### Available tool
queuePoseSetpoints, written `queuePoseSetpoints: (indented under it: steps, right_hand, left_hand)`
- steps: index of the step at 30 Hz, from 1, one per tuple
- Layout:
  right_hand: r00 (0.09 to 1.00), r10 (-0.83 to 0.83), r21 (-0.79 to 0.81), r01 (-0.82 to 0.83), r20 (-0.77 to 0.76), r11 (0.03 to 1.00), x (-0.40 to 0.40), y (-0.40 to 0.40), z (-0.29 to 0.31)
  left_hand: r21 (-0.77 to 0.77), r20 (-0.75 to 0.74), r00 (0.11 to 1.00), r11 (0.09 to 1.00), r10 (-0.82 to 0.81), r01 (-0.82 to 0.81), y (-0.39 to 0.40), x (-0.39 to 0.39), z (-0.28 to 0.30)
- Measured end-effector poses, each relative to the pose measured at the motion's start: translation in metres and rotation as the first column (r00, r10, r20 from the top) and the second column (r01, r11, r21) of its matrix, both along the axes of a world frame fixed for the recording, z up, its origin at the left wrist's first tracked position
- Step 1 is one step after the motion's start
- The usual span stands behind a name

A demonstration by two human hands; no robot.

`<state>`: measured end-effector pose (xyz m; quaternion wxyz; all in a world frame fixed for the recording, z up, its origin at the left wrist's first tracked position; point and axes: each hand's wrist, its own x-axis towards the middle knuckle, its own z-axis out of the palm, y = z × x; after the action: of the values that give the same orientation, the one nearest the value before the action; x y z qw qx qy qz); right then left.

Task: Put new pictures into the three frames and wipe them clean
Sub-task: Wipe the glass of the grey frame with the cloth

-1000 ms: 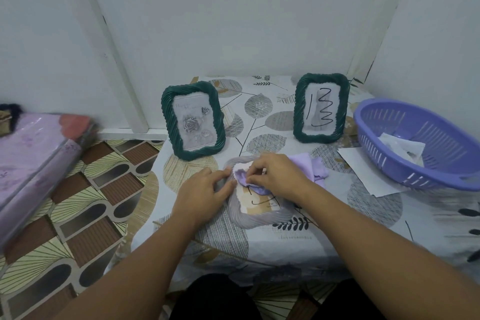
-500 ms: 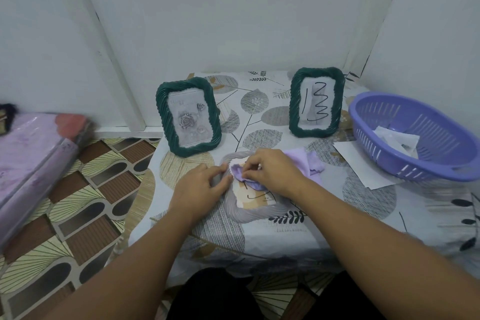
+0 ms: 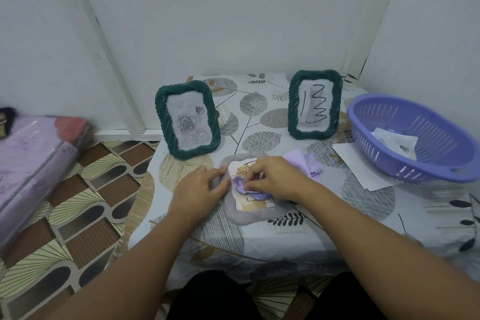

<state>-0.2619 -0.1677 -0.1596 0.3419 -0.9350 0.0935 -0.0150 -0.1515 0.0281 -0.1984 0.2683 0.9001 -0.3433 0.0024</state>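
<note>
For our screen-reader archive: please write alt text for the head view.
A right hand wipes a grey frame lying flat on the table with a purple cloth, while the left hand steadies its edge. Two green frames stand behind.

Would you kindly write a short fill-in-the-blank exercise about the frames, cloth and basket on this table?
1. The right hand presses a ____ cloth onto the grey frame.
2. The grey frame lies ____ on the table.
3. The number of green frames standing upright is ____.
4. The purple basket holds ____.

Missing words: purple; flat; two; paper
</note>
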Motion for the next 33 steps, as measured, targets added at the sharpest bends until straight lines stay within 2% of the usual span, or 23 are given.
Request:
queuePoseSetpoints:
  steps: [2, 7, 12, 17, 22, 23, 25, 28, 30, 33]
  right_hand:
    - [1.0, 0.026, 0.003, -0.026, -0.009, 1.0, 0.0, -0.003, 0.002]
    - [0.997, -0.04, -0.062, 0.044, 0.07, 0.997, 0.003, 0.004, -0.004]
    - [0.998, 0.054, 0.015, -0.053, -0.034, 0.998, -0.001, -0.006, 0.0]
    - [0.995, -0.061, -0.052, 0.065, 0.082, 0.997, 0.004, 0.004, -0.004]
    - [1.0, -0.007, -0.007, 0.008, 0.025, 1.0, 0.0, -0.003, -0.007]
    - [0.999, -0.022, 0.034, 0.021, 0.048, 0.999, -0.001, -0.004, -0.008]
    - [0.979, -0.153, 0.228, 0.12, 0.133, 0.966, -0.002, -0.007, -0.007]
    - [0.886, -0.439, 0.479, 0.323, 0.151, 0.816, -0.002, -0.018, -0.007]
    - [0.85, -0.503, 0.478, 0.38, 0.156, 0.791, 0.004, -0.026, -0.009]
    - [0.862, -0.482, 0.419, 0.384, 0.158, 0.823, 0.017, -0.028, -0.014]
  left_hand:
    - [0.005, -0.002, 1.0, 1.0, 0.004, -0.004, 0.0, 0.0, 0.0]
    - [-0.023, -0.02, 1.0, 1.0, 0.007, -0.007, 0.0, 0.0, -0.001]
    - [-0.016, -0.011, 1.0, 1.0, 0.003, -0.003, 0.0, 0.0, -0.001]
    - [-0.024, -0.017, 1.0, 1.0, 0.009, -0.009, 0.001, -0.002, 0.0]
    - [-0.001, -0.016, 1.0, 1.0, 0.005, -0.005, 0.0, -0.002, 0.001]
    - [-0.002, -0.018, 1.0, 1.0, 0.003, -0.003, 0.0, -0.002, 0.001]
    - [-0.007, -0.018, 1.0, 1.0, -0.001, 0.001, 0.001, -0.002, 0.002]
    - [0.0, -0.011, 1.0, 1.0, -0.002, 0.002, 0.0, -0.003, 0.004]
    - [0.005, -0.008, 1.0, 1.0, -0.001, 0.001, 0.0, -0.003, 0.004]
    - [0.007, -0.005, 1.0, 1.0, 0.005, -0.005, 0.0, -0.003, 0.003]
